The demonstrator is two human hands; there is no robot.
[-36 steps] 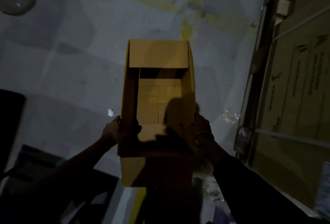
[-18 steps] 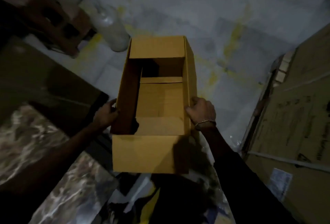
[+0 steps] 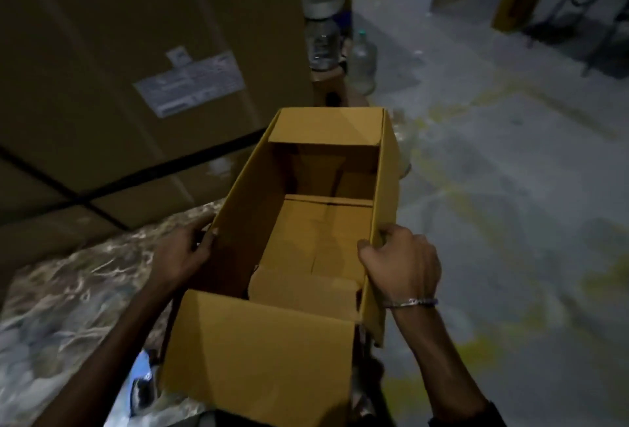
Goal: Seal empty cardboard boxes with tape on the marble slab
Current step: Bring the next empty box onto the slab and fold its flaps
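Open cardboard box (image 3: 306, 239) held up between both hands, its open top facing the camera, long axis running near to far. Near flap folded outward toward the viewer; far flap standing up; inside empty, bottom flaps visible. Left hand (image 3: 183, 253) grips the left long wall, fingers curled over its top edge. Right hand (image 3: 405, 263) grips the right long wall, thumb inside the rim and fingers curled outside; thin bracelet (image 3: 410, 303) on that wrist. The box's left part hangs over the marble slab (image 3: 68, 290), which lies at near left; contact between them cannot be judged. Large cardboard carton (image 3: 136, 52) with a white label (image 3: 190, 84) stands far left behind the slab. Clear bottles (image 3: 364, 59) stand on the grey floor (image 3: 510, 188) past the box.
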